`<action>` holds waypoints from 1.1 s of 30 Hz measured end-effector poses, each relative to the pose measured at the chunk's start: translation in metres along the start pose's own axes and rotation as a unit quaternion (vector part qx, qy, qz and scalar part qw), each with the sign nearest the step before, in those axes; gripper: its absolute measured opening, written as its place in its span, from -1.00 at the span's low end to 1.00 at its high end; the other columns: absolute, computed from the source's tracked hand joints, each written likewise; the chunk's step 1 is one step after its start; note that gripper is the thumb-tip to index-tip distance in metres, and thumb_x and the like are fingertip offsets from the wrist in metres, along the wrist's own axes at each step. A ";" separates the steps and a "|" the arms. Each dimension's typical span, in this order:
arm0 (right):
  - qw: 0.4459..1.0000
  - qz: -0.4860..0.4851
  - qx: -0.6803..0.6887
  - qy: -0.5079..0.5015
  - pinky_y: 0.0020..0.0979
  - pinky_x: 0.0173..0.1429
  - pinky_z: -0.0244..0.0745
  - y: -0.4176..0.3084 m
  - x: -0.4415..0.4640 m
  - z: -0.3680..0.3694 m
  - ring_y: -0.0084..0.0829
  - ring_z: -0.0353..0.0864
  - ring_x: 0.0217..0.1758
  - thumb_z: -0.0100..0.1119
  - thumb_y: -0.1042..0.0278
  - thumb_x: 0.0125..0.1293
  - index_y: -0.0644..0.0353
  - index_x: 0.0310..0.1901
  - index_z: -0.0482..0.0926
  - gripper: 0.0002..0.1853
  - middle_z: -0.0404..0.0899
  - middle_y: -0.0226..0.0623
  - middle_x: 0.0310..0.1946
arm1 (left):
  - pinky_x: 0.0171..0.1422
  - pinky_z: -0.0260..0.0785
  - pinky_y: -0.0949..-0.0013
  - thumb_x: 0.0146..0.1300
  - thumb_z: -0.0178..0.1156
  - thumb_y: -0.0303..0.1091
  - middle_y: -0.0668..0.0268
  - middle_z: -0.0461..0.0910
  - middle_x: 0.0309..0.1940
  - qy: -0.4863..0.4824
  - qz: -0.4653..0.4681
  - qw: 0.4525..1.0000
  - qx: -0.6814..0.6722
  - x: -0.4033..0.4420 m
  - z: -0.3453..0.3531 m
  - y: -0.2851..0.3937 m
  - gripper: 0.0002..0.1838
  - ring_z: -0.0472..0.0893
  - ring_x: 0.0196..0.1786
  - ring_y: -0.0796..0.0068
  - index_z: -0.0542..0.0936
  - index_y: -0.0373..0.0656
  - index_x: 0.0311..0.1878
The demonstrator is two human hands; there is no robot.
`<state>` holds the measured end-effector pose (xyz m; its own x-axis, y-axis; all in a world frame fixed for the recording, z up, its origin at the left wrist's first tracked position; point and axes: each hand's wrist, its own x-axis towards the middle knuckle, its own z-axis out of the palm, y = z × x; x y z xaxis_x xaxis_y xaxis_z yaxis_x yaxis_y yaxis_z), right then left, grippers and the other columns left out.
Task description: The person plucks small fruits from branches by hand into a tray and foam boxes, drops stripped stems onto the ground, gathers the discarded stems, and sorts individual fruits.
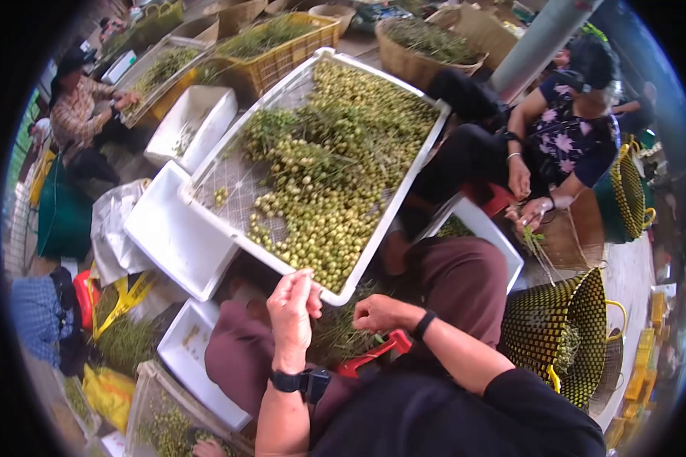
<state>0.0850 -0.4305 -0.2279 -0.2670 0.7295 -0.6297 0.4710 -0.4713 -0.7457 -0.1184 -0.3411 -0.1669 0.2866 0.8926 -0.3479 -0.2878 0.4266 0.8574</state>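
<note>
A shallow white tray (404,199) with a mesh bottom lies tilted before me, heaped with small round yellow-green fruits (324,247) and thin green stems (305,156). My left hand (292,308), with a watch on its wrist, is closed in a pinch at the tray's near rim; anything between its fingertips is too small to make out. To the right of it, my right hand (386,314) is closed with curled fingers, apart from the tray and above my lap. What it may hold is hidden. Loose stems (347,331) lie below both hands, beside something red (377,354).
White boxes (179,228) stand left of the tray. A co-worker (564,129) sits at the right, handling stems, near a black-and-yellow woven basket (537,324). Another person (84,114) works at the far left. Behind are a yellow crate (290,61) and a metal post (541,46).
</note>
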 end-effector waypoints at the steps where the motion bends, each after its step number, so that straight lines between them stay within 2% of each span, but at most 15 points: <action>1: 0.996 -0.003 0.085 0.005 -0.45 -0.31 0.53 -0.020 -0.018 -0.006 -0.60 0.60 -0.41 0.28 0.23 0.40 0.21 -0.13 0.68 -0.78 0.66 -0.45 -0.44 | -0.53 0.34 0.61 0.49 0.23 -0.27 0.32 0.66 -0.35 -0.007 0.002 1.000 0.000 0.003 -0.002 -0.003 -0.73 0.53 -0.50 0.71 0.64 -0.30 0.03; 4: 0.968 -0.113 0.147 0.169 -0.49 -0.24 0.52 -0.065 -0.056 -0.012 -0.68 0.56 -0.33 0.32 0.27 0.42 0.23 -0.11 0.66 -0.80 0.65 -0.52 -0.39 | -0.57 0.29 0.60 0.55 0.14 -0.08 0.34 0.65 -0.36 -0.018 -0.057 0.997 0.051 0.000 0.005 -0.009 -0.60 0.52 -0.51 0.70 0.65 -0.30 0.01; 6: 0.959 -0.136 0.146 0.203 -0.51 -0.16 0.53 -0.085 -0.067 -0.020 -0.70 0.56 -0.26 0.33 0.32 0.39 0.26 -0.10 0.66 -0.81 0.66 -0.49 -0.37 | -0.57 0.28 0.59 0.57 0.05 0.04 0.34 0.65 -0.37 -0.060 -0.150 0.987 0.011 -0.003 0.020 -0.012 -0.51 0.51 -0.53 0.68 0.66 -0.28 0.00; 9: 0.942 -0.237 -0.027 0.235 -0.50 -0.20 0.54 -0.091 -0.063 -0.026 -0.69 0.57 -0.31 0.32 0.38 0.38 0.26 0.03 0.66 -0.76 0.67 -0.51 -0.38 | -0.55 0.30 0.53 0.58 -0.07 0.18 0.35 0.65 -0.36 -0.113 -0.251 0.954 -0.116 0.013 0.023 -0.054 -0.39 0.52 -0.54 0.59 0.66 -0.25 0.00; 11: 0.954 -0.222 0.044 0.197 -0.39 -0.26 0.57 -0.103 -0.069 -0.032 -0.51 0.65 -0.40 0.26 0.42 0.29 0.26 0.00 0.67 -0.74 0.70 -0.24 -0.45 | -0.53 0.30 0.50 0.57 -0.02 0.14 0.34 0.66 -0.33 -0.129 -0.234 0.961 -0.068 0.004 0.031 -0.032 -0.43 0.53 -0.52 0.57 0.66 -0.25 0.02; 13: 0.956 -0.184 0.068 0.219 -0.39 -0.23 0.57 -0.083 -0.069 -0.050 -0.50 0.67 -0.38 0.25 0.48 0.26 0.25 -0.08 0.71 -0.79 0.73 -0.24 -0.43 | -0.48 0.31 0.53 0.55 0.03 0.12 0.32 0.68 -0.23 -0.165 -0.206 0.962 -0.064 0.013 0.019 -0.035 -0.48 0.62 -0.36 0.51 0.65 -0.21 0.00; 16: 0.981 -0.105 -0.016 0.160 -0.42 -0.23 0.56 -0.066 -0.089 -0.083 -0.47 0.66 -0.39 0.21 0.44 0.29 0.29 -0.24 0.73 -0.85 0.69 -0.28 -0.48 | -0.37 0.43 0.49 0.52 0.13 0.00 0.30 0.66 -0.27 -0.103 -0.172 0.975 -0.099 0.014 0.015 -0.024 -0.56 0.60 -0.37 0.52 0.64 -0.26 0.03; 19: 0.945 -0.059 -0.258 0.191 -0.44 -0.28 0.56 0.010 -0.041 -0.086 -0.50 0.68 -0.38 0.19 0.37 0.36 0.21 -0.12 0.75 -0.81 0.71 -0.36 -0.40 | -0.32 0.46 0.47 0.53 0.13 -0.07 0.26 0.66 -0.26 -0.074 -0.141 0.981 -0.111 0.021 0.011 -0.018 -0.59 0.62 -0.34 0.49 0.62 -0.30 0.06; 22: 0.986 0.140 -0.036 0.084 -0.27 -0.21 0.61 0.047 0.016 -0.083 -0.35 0.74 -0.32 0.15 0.36 0.32 0.18 -0.10 0.75 -0.77 0.73 -0.29 -0.40 | -0.30 0.53 0.43 0.56 0.10 -0.12 0.24 0.66 -0.26 -0.064 -0.126 0.984 -0.109 0.029 0.007 -0.014 -0.62 0.62 -0.34 0.49 0.62 -0.29 0.06; 23: 0.982 0.079 -0.166 0.043 -0.24 -0.26 0.59 0.133 0.081 -0.064 -0.31 0.74 -0.34 0.22 0.33 0.22 0.10 -0.21 0.77 -0.82 0.73 -0.27 -0.42 | -0.30 0.54 0.43 0.55 0.10 -0.13 0.24 0.66 -0.25 -0.059 -0.118 0.985 -0.109 0.030 0.007 -0.011 -0.63 0.63 -0.34 0.49 0.62 -0.29 0.06; 25: 0.900 -0.065 -0.431 0.014 -0.18 -0.37 0.56 0.290 0.200 -0.031 -0.24 0.75 -0.39 0.37 0.27 0.02 -0.05 -0.43 0.80 -0.92 0.75 -0.22 -0.45 | -0.30 0.54 0.42 0.55 0.11 -0.15 0.23 0.66 -0.24 -0.046 -0.105 0.987 -0.109 0.031 0.006 -0.006 -0.64 0.63 -0.33 0.48 0.62 -0.30 0.07; 27: 0.976 -0.041 -0.206 0.056 -0.14 -0.50 0.52 0.362 0.219 -0.001 -0.20 0.70 -0.49 0.21 0.30 0.26 0.11 -0.39 0.67 -0.86 0.70 -0.12 -0.45 | -0.25 0.49 0.40 0.54 0.12 -0.16 0.26 0.62 -0.22 -0.044 -0.102 0.988 -0.104 0.032 0.003 -0.002 -0.64 0.61 -0.28 0.44 0.61 -0.29 0.10; 29: 0.994 -0.017 -0.075 0.083 -0.13 -0.57 0.50 0.372 0.222 0.020 -0.19 0.66 -0.56 0.11 0.35 0.38 0.17 -0.37 0.60 -0.82 0.65 -0.09 -0.47 | -0.25 0.49 0.39 0.54 0.12 -0.16 0.26 0.62 -0.22 -0.025 -0.100 0.989 -0.107 0.035 0.002 0.001 -0.64 0.61 -0.28 0.44 0.62 -0.29 0.10; 32: 0.990 -0.072 -0.059 0.107 -0.21 -0.62 0.51 0.419 0.235 0.069 -0.27 0.60 -0.62 0.08 0.47 0.34 0.16 -0.38 0.58 -0.86 0.57 -0.18 -0.55 | -0.26 0.48 0.35 0.54 0.10 -0.19 0.22 0.61 -0.22 -0.011 -0.102 0.990 -0.100 0.042 0.006 0.005 -0.64 0.60 -0.30 0.40 0.60 -0.31 0.13; 33: 0.968 0.108 0.192 0.121 -0.25 -0.62 0.51 0.353 0.207 0.060 -0.29 0.59 -0.63 0.12 0.51 0.30 0.18 -0.38 0.57 -0.90 0.56 -0.21 -0.56 | -0.27 0.48 0.35 0.55 0.09 -0.20 0.21 0.61 -0.22 -0.012 -0.103 0.990 -0.097 0.044 0.009 0.008 -0.64 0.60 -0.30 0.39 0.59 -0.31 0.13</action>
<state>0.1454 -0.4757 -0.6347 0.0294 0.6667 -0.7448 0.1339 -0.7410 -0.6580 -0.0996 -0.3002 -0.1720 0.3782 0.7814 -0.4964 -0.3901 0.6208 0.6800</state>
